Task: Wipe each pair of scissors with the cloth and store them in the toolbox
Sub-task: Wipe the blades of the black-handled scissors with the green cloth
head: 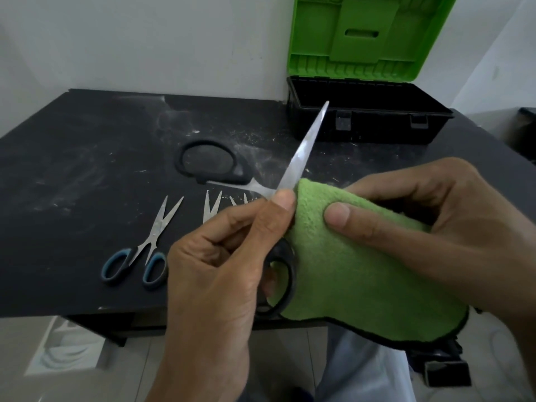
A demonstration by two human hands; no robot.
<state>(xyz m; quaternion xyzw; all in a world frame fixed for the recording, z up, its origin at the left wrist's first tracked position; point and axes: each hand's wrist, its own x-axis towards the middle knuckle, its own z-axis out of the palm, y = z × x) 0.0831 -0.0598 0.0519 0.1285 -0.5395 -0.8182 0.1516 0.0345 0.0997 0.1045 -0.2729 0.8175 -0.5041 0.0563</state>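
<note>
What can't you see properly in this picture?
- Head view: the two pairs of scissors behind the left hand show only blade tips; the hand covers their handles.
- The toolbox floor is hidden by its front wall.
- The held scissors lower blade is hidden by the green cloth.

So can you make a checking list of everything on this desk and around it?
Surface: black table, dusty with pale smears.
Job's things: large black-handled scissors held open; green cloth against the blade; blue-handled scissors lying open; more blade tips partly hidden; toolbox open, green lid upright.
Clutter: nothing seen.
Hands: left hand grips the large scissors; right hand holds the cloth.
Cables: nothing seen.
Surroundings: white wall, tiled floor.
</note>
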